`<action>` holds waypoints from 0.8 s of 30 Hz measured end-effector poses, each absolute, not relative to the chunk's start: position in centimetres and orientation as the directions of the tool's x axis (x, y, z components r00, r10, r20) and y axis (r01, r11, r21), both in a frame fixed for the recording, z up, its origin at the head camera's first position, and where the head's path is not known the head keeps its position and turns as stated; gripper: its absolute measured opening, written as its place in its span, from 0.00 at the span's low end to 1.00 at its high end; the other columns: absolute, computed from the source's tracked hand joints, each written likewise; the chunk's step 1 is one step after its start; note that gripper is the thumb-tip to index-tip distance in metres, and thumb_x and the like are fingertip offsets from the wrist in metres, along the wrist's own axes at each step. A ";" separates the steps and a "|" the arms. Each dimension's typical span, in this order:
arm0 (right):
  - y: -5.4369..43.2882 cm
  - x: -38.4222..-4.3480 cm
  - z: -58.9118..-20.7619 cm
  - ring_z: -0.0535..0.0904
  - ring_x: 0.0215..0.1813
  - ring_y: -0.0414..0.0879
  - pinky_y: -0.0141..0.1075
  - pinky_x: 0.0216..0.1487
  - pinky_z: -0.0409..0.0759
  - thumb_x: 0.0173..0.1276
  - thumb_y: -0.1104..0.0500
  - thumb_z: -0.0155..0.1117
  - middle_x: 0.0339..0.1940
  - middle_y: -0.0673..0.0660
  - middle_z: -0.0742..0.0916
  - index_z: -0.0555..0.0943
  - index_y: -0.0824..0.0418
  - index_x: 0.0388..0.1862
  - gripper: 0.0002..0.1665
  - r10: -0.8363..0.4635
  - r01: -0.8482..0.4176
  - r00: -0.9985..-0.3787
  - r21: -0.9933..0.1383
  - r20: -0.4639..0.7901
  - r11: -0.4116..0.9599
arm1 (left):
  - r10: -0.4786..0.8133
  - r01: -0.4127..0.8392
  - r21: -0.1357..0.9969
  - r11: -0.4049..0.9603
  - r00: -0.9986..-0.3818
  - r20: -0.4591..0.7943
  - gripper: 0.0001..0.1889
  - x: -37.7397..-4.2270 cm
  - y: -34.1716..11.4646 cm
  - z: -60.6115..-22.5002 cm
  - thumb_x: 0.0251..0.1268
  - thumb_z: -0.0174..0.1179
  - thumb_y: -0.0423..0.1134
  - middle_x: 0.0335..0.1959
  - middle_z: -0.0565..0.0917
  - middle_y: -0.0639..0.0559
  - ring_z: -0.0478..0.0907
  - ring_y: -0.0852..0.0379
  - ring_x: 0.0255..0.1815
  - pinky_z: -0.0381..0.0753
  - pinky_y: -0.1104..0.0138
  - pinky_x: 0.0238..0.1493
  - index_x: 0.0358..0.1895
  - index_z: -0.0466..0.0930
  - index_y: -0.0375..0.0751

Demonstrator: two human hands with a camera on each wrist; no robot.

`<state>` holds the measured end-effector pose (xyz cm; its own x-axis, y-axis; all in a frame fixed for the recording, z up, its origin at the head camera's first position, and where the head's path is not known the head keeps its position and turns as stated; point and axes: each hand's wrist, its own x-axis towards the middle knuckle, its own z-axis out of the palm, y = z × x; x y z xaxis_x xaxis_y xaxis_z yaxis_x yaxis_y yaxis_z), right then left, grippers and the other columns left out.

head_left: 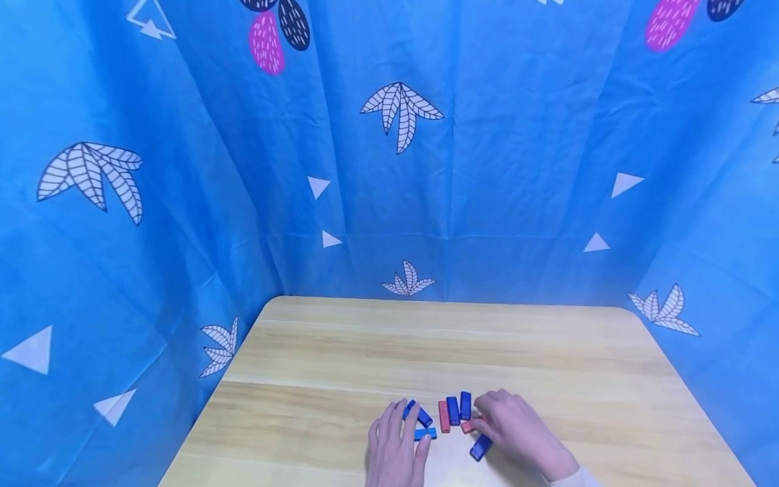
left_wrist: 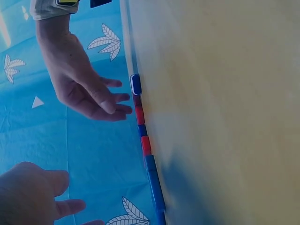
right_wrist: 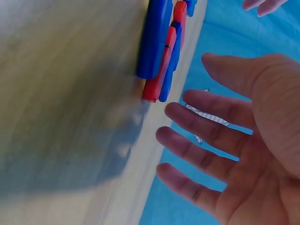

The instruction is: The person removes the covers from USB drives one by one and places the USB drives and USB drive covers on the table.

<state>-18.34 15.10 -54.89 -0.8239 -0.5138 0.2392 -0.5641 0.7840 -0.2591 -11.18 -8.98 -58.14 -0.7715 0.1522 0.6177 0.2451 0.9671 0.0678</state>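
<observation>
Small rectangular blocks lie on the table in a loose group between the two hands. My left hand hovers over the left side, fingers spread, partly hiding a dark blue block and a lighter blue block. Mid-group, a red block and two dark blue blocks stand side by side. At the right, my right hand partly covers a second red block; another dark blue block lies below its fingers. In the right wrist view its fingers are extended, apart from the blocks, holding nothing.
The pale wood table has rounded far corners. A blue patterned curtain hangs behind it and along both sides. Bare tabletop stretches beyond the blocks and to either side.
</observation>
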 end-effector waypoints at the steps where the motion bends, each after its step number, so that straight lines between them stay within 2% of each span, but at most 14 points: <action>1: 15.2 -18.3 -54.9 0.74 0.34 0.33 0.31 0.35 0.75 0.65 0.47 0.71 0.28 0.40 0.82 0.84 0.49 0.35 0.09 -0.523 -0.568 -0.822 -0.264 0.225 0.779 | 0.153 0.245 0.065 0.967 -0.770 0.619 0.27 -11.2 -8.9 -58.2 0.63 0.65 0.51 0.62 0.80 0.46 0.75 0.46 0.63 0.73 0.50 0.56 0.64 0.76 0.47; 7: 15.7 -18.0 -55.2 0.77 0.37 0.34 0.35 0.39 0.80 0.63 0.49 0.73 0.33 0.41 0.85 0.85 0.50 0.38 0.09 -0.546 -0.563 -0.824 -0.317 0.151 0.763 | 0.162 0.251 0.052 0.967 -0.756 0.634 0.27 -11.3 -8.8 -58.3 0.62 0.65 0.52 0.61 0.80 0.47 0.75 0.47 0.63 0.74 0.50 0.55 0.63 0.76 0.48; 11: 15.7 -17.9 -55.2 0.80 0.39 0.38 0.37 0.42 0.83 0.62 0.54 0.74 0.36 0.43 0.87 0.85 0.51 0.39 0.08 -0.555 -0.574 -0.817 -0.324 0.159 0.752 | 0.168 0.257 0.043 0.965 -0.739 0.653 0.26 -11.5 -8.8 -58.4 0.62 0.64 0.52 0.61 0.81 0.47 0.75 0.47 0.62 0.74 0.51 0.55 0.62 0.77 0.48; 17: 15.8 -18.0 -55.1 0.79 0.37 0.36 0.36 0.40 0.82 0.63 0.59 0.72 0.35 0.43 0.85 0.85 0.51 0.39 0.06 -0.572 -0.587 -0.806 -0.337 0.153 0.736 | 0.175 0.273 0.046 0.961 -0.728 0.662 0.23 -11.6 -8.8 -58.5 0.69 0.58 0.53 0.60 0.81 0.47 0.75 0.47 0.62 0.74 0.51 0.54 0.62 0.77 0.48; 24: 15.8 -18.0 -55.2 0.81 0.39 0.38 0.37 0.43 0.84 0.65 0.64 0.69 0.36 0.43 0.85 0.85 0.52 0.40 0.08 -0.568 -0.590 -0.804 -0.351 0.175 0.727 | 0.171 0.271 0.055 0.961 -0.739 0.652 0.25 -11.7 -8.8 -58.4 0.62 0.64 0.52 0.60 0.81 0.47 0.77 0.46 0.61 0.75 0.50 0.54 0.61 0.78 0.47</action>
